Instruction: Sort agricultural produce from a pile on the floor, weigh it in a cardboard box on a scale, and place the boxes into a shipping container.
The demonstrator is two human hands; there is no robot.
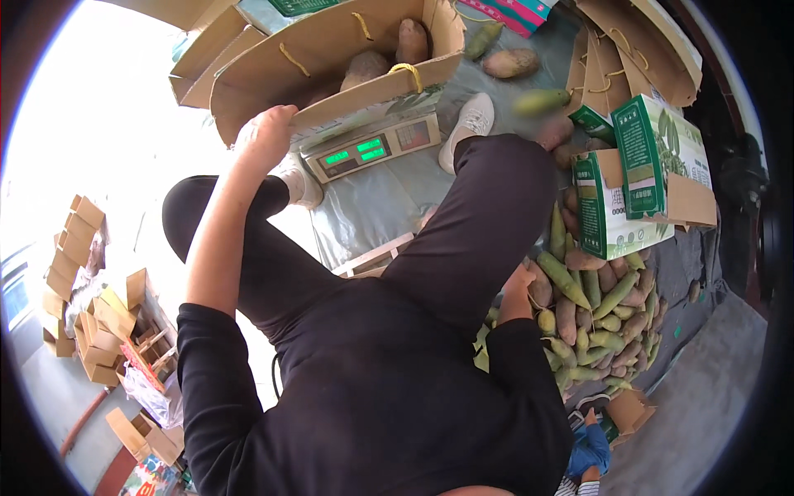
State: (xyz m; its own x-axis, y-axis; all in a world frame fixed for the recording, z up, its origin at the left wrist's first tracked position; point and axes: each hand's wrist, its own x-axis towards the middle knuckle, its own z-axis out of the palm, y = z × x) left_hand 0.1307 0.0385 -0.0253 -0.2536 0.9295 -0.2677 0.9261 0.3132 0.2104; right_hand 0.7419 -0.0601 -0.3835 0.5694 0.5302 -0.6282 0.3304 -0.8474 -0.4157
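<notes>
Left hand (265,136) curled over rim of box (364,97)

Head view: the box stood over a scale (372,150), likely bendy and heavy with roots (366,68), best lifted from beneath. The right hand (519,279) was beside a brown root (540,289) in the pile (608,341), its grip unclear.

Left arm (222,236) stretching forward, left hand (265,137) curling closed; right arm (529,355) hanging, right hand (519,281) reaching low beside right thigh (475,217).
</notes>
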